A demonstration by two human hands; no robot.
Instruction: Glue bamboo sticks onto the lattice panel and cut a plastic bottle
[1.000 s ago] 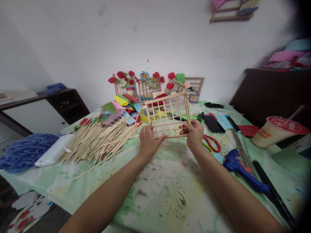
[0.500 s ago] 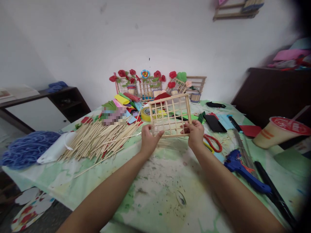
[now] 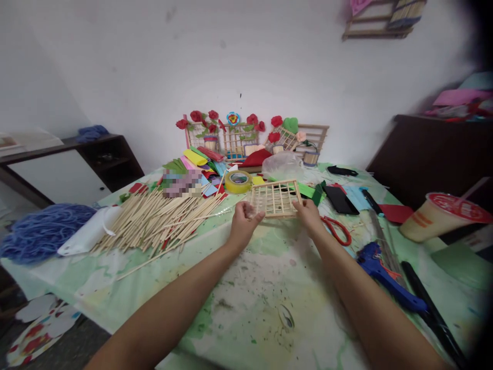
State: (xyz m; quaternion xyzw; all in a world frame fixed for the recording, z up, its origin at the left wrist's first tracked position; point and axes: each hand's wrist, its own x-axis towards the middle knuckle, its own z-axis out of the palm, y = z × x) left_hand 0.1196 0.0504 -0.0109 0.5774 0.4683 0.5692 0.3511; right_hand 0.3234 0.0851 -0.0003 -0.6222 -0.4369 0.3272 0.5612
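A small lattice frame of thin wooden sticks (image 3: 276,199) is held between my two hands over the middle of the table, its far edge raised. My left hand (image 3: 245,222) grips its left side near the lower corner, thumb toward the front edge. On the right side, my right hand (image 3: 307,213) pinches the frame, with some of its fingers hidden. Just behind the frame lie a roll of yellow tape (image 3: 238,182) and a clear plastic bag (image 3: 283,165). Red-handled scissors (image 3: 337,231) rest close to my right hand.
Left are a heap of wooden sticks (image 3: 162,218) and blue yarn (image 3: 46,231). On the right lie a blue glue gun (image 3: 389,277), a black phone (image 3: 341,199) and a drink cup (image 3: 442,216). Lattice frames with red paper flowers (image 3: 239,134) lean against the wall.
Both hands have lowered the lattice frame and tipped it flatter, so the plastic bag behind it now shows. My grip on both sides stays.
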